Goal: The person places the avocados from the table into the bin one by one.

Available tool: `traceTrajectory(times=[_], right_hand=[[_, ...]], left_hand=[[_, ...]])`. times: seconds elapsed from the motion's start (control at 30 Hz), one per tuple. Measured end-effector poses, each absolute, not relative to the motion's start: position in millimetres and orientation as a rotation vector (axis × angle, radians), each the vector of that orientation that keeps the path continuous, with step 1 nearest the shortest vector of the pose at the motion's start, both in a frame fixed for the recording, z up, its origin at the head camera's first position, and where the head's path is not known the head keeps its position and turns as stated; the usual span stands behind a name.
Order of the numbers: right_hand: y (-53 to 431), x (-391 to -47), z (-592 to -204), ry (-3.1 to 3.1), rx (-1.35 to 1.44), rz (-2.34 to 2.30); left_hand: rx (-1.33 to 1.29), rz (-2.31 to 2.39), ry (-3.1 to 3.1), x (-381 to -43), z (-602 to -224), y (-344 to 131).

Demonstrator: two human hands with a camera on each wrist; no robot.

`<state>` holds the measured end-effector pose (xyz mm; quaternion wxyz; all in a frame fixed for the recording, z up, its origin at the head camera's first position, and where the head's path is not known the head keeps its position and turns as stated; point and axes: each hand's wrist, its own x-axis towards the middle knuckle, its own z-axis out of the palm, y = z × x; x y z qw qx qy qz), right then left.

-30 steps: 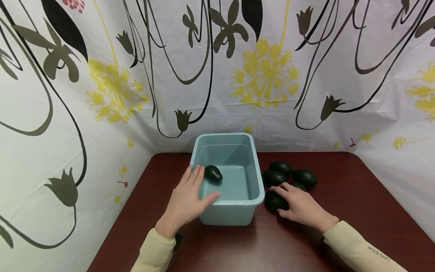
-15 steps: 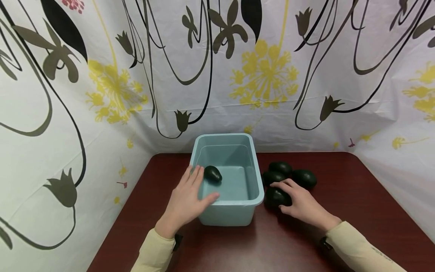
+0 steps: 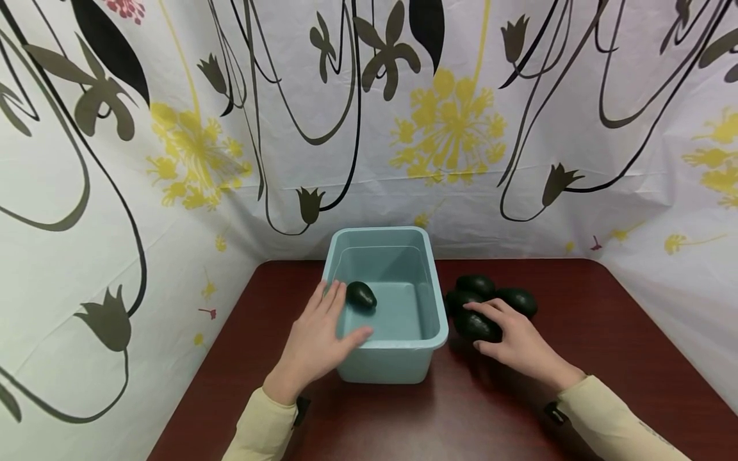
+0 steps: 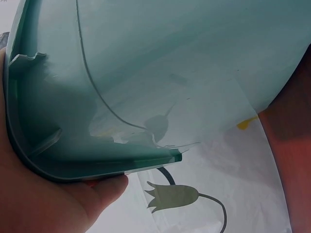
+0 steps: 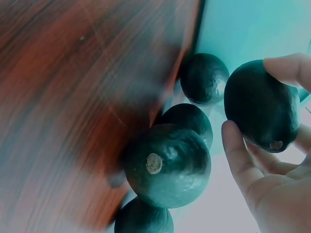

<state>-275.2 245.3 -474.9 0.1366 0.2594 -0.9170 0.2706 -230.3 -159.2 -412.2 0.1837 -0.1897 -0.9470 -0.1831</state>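
Observation:
My right hand grips a dark green avocado between thumb and fingers, right of the light blue plastic bin. In the right wrist view the held avocado is raised off the table, apart from the others. Several more avocados lie grouped behind it, partly hidden by the hand. One avocado lies inside the bin near its left wall. My left hand rests with straight fingers over the bin's left rim, its thumb at the front rim. The left wrist view shows the bin's outer wall beside that hand.
The bin stands on a dark red-brown wooden table. A white sheet with printed flowers hangs behind the table and along its left side. The remaining avocados sit close to the bin's right wall.
My right hand has lifted the avocado off the table and shifted it slightly right and up in the head view. The left hand and the bin have stayed in place.

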Motion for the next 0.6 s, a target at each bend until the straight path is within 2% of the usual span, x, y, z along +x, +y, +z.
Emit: traceTrajectory(times=[0.6], right_hand=[[245,-273,-463,-2.620,0.692,0.785]], left_hand=[[-0.524,-0.531,-2.711,-230,-410,-159]])
